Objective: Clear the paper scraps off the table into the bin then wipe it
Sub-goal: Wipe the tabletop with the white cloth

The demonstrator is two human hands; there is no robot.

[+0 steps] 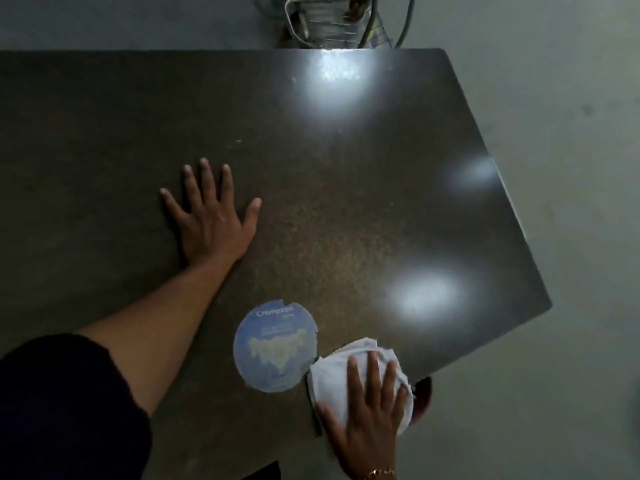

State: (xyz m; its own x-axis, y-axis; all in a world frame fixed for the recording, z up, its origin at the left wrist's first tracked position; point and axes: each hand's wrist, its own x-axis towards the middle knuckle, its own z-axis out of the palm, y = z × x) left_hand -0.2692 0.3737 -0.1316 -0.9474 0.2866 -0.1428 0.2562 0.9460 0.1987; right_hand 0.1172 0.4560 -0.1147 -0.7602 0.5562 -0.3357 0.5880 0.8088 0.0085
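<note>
So, we've got our left hand (211, 216) flat on the dark table (346, 202) at centre-left of the frame, fingers spread wide, holding nothing. Our right hand (367, 414) presses straight fingers onto a crumpled white cloth (329, 382) at the lower right, right at the table's edge. A round blue Crompton label (275, 344) lies just left of the cloth.

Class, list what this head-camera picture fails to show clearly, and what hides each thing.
Head view only:
1. Round blue label: small print blurred.
2. Reddish object at table edge: mostly hidden behind white cloth under right hand.
3. Wire-framed thing beyond table: cut off by top edge, dim.
4. Bin: not identifiable anywhere.
</note>
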